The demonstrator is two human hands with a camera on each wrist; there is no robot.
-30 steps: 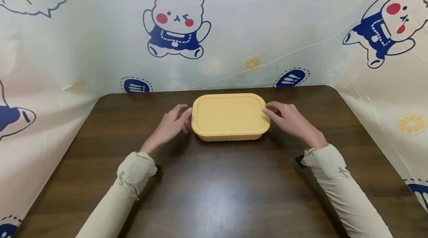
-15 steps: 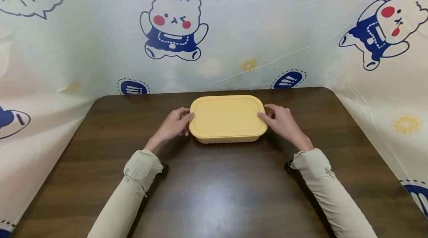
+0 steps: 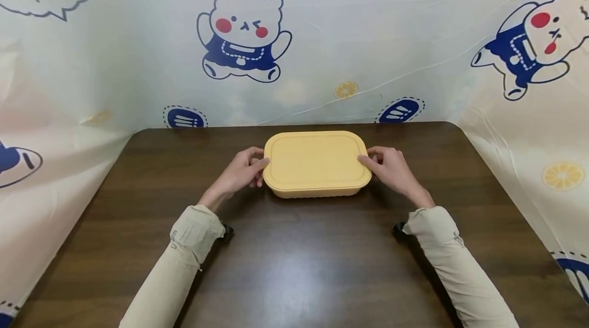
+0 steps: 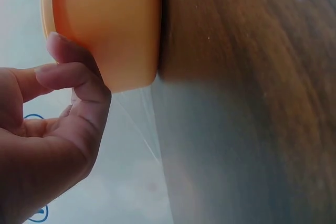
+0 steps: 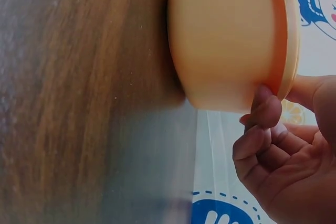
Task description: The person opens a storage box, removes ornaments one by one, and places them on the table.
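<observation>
A yellow lidded food container (image 3: 317,161) with rounded corners sits near the far edge of the table, its lid on. My left hand (image 3: 241,171) grips its left end, thumb over the lid's rim and fingers curled below. At the right end my right hand (image 3: 390,168) does the same, thumb on top of the lid. In the left wrist view, curled fingertips (image 4: 65,51) lie under the rim against the container wall (image 4: 113,30). The right wrist view has fingers (image 5: 265,111) tucked beneath the lid's edge (image 5: 292,40).
The dark wooden table (image 3: 299,256) stretches from the container toward me. A curtain (image 3: 317,51) printed with cartoon bears hangs right behind the table's back edge and along both sides. Each forearm wears a light sleeve (image 3: 198,233) with a dark strap at the wrist.
Both hands have closed in on the container's ends, their thumbs coming onto the lid and their fingers curling under its rim. The container stays in about the same place.
</observation>
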